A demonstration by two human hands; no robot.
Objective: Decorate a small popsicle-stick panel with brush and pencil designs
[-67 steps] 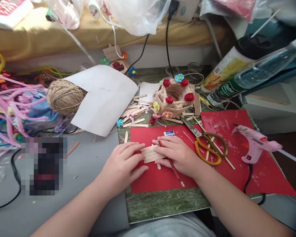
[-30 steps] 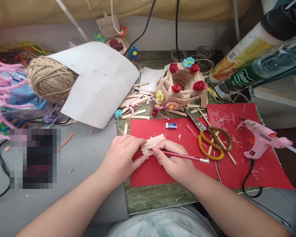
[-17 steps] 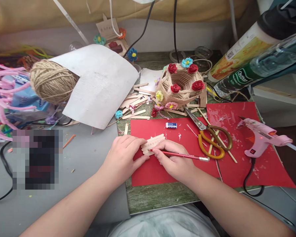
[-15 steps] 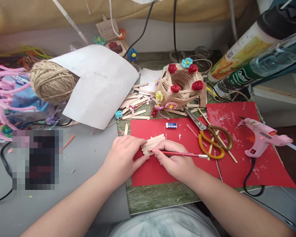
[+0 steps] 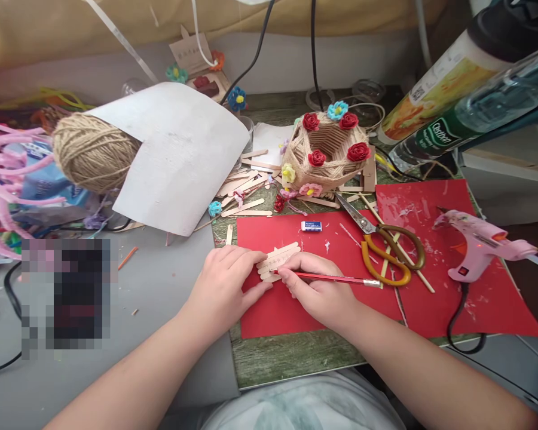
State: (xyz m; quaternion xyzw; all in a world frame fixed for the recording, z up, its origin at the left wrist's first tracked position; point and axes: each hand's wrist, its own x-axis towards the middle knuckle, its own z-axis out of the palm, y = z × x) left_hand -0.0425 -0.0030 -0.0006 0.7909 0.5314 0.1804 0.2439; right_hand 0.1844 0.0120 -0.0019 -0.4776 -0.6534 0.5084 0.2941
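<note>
A small panel of popsicle sticks (image 5: pixel 278 258) lies on a red paper sheet (image 5: pixel 341 310). My left hand (image 5: pixel 224 286) rests on the panel's left side, fingers curled down over it and pressing it flat. My right hand (image 5: pixel 318 289) pinches a red pencil (image 5: pixel 341 279), its tip touching the sticks and its metal end pointing right toward the scissors (image 5: pixel 385 245). A white eraser (image 5: pixel 311 226) sits just beyond the panel.
A twine-wrapped stick basket with paper flowers (image 5: pixel 327 152) stands behind, with loose sticks (image 5: pixel 246 191) beside it. A pink glue gun (image 5: pixel 479 245) lies at right, bottles (image 5: pixel 457 95) behind it. A twine ball (image 5: pixel 92 152) and curled white card (image 5: pixel 183 149) sit at left, pipe cleaners (image 5: pixel 4 179) beyond.
Since the earliest frame my right hand has turned the pencil from pointing toward me to lying sideways, tip on the sticks. Over the last second the hands barely move; the view shifts slightly.
</note>
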